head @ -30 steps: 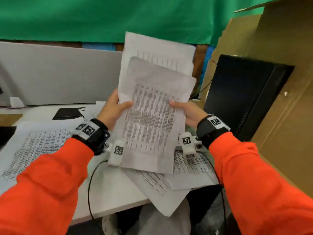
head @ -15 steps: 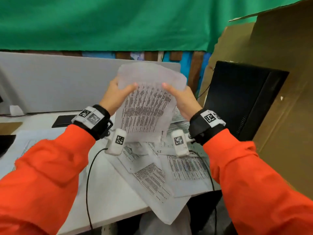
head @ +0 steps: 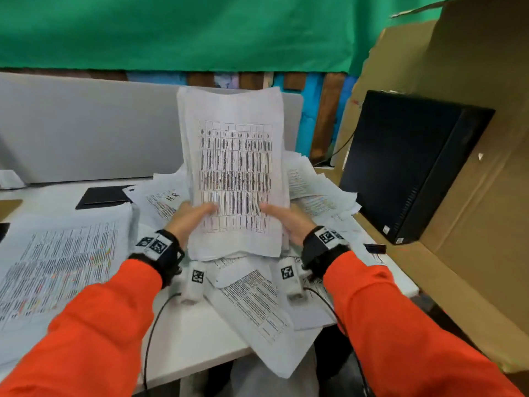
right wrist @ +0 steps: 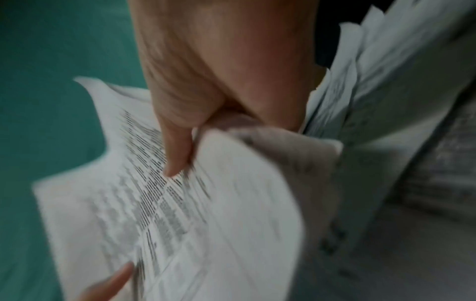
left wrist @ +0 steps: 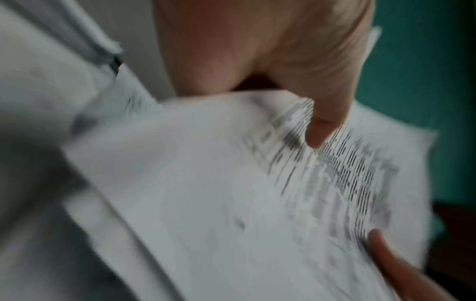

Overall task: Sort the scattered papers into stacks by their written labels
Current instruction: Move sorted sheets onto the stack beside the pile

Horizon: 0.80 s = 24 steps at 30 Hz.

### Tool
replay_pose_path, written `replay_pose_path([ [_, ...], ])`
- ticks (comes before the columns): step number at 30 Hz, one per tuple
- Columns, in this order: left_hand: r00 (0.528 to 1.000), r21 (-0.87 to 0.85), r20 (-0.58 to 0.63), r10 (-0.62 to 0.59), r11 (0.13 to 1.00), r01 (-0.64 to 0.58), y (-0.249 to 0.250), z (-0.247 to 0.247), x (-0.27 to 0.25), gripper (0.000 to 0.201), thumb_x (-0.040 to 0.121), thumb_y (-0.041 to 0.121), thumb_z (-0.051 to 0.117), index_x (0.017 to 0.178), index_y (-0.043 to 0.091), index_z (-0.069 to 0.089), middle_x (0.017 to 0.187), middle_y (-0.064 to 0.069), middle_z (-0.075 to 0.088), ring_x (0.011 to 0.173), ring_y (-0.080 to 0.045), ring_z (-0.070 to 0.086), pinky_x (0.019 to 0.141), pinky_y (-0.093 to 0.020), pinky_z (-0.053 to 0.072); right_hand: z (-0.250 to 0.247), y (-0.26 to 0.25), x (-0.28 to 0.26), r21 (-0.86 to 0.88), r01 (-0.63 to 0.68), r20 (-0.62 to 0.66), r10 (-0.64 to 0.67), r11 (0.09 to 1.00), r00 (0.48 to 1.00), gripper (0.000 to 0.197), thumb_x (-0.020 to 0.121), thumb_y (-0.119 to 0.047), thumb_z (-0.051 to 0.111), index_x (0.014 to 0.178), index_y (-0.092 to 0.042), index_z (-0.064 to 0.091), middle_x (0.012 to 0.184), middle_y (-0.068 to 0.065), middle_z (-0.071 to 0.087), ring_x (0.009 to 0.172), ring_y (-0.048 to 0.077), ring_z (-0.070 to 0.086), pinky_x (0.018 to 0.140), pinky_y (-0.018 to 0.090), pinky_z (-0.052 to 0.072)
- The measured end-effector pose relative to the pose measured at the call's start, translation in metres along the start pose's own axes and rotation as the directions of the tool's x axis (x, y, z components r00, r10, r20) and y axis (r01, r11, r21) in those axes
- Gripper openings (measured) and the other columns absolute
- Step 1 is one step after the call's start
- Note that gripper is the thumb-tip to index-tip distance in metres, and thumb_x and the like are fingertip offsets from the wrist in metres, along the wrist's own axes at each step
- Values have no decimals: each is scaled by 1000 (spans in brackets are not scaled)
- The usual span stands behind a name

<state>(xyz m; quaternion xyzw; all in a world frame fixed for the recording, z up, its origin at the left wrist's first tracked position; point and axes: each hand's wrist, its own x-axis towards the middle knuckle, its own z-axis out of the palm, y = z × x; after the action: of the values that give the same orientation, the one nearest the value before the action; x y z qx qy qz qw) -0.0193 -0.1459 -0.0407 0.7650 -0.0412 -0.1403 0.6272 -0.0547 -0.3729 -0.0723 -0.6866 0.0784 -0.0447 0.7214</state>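
Observation:
I hold a sheaf of printed sheets (head: 233, 167) upright above the desk, a table of dense text facing me. My left hand (head: 190, 217) grips its lower left edge, thumb on the front. My right hand (head: 283, 220) grips the lower right edge the same way. In the left wrist view the left thumb (left wrist: 324, 130) presses on the held sheets (left wrist: 231, 193). In the right wrist view the right thumb (right wrist: 177, 154) pins the sheets (right wrist: 180, 213). A loose paper marked "H.R" (head: 163, 199) lies behind my left hand. A scattered heap (head: 317, 190) spreads to the right.
A large stack of printed pages (head: 57, 262) lies on the white desk (head: 183, 339) at left. Sheets (head: 257, 308) overhang the front edge. A black computer case (head: 406, 164) stands at right against cardboard (head: 472, 196). A grey partition (head: 86, 124) backs the desk; a black pad (head: 104, 194) lies near it.
The held sheets dropped down and bent over half a second ago, then stand tall again now. Both hands slid to the bottom edge and moved lower, toward the desk.

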Motion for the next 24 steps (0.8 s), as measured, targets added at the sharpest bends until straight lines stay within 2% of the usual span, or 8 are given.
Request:
replay_pose_path([
  [3,993,-319,-113,12,947,-48,-2,11,15,64,89,38,62,141,16,32,135,9,40,121,-13,39,105,-38,30,4,-8,10,106,10,-105,1,994,994,82,55,-48,93,126,-19,65,122,2,71,119,23,64,110,50,42],
  [8,986,-235,-159,59,967,-96,-24,12,40,28,93,14,58,120,18,51,115,-3,64,94,-17,61,81,-29,48,-1,-16,22,-165,-85,57,96,983,994,47,82,-4,75,127,-13,61,125,9,68,109,22,67,100,41,52],
  [10,977,-325,-207,55,938,-122,-32,9,45,31,93,12,58,124,15,53,120,-9,64,102,-24,63,87,-38,52,-6,-13,30,-151,-108,-21,106,983,994,50,86,-4,71,133,-9,54,126,11,66,107,26,67,97,45,53],
  [14,995,-430,-92,-34,903,-9,-38,9,60,40,88,16,65,125,17,49,121,-3,61,106,-21,59,97,-39,44,2,1,49,-277,-213,202,274,937,940,69,82,-21,80,142,-14,47,136,8,61,126,28,58,104,46,48],
  [17,990,-426,-83,-110,902,65,-48,3,70,37,91,-3,56,126,4,51,125,-20,60,108,-35,61,95,-50,47,-15,10,72,-72,-197,-106,189,978,976,56,90,-17,69,139,-9,42,114,12,63,101,26,64,98,40,52],
  [20,980,-428,-101,-170,897,111,-61,-3,77,42,87,-2,62,127,-1,50,122,-25,61,108,-38,62,91,-54,49,-51,20,92,231,-122,-466,220,965,857,25,96,-1,51,119,-9,49,73,6,41,61,16,43,55,21,50],
  [21,979,-434,-103,-175,894,114,-62,-4,80,43,86,-1,65,127,-1,51,120,-24,62,106,-37,63,91,-54,49,-55,27,101,302,-106,-490,250,947,835,26,97,-2,51,123,-8,51,79,7,43,65,17,45,57,21,51],
  [24,978,-428,-79,-193,893,141,-63,-2,84,29,88,-2,61,115,6,56,113,-24,64,99,-34,65,88,-53,51,-53,27,112,489,-49,-359,252,871,899,52,98,-12,54,147,-22,37,122,13,49,108,25,53,106,37,45],
])
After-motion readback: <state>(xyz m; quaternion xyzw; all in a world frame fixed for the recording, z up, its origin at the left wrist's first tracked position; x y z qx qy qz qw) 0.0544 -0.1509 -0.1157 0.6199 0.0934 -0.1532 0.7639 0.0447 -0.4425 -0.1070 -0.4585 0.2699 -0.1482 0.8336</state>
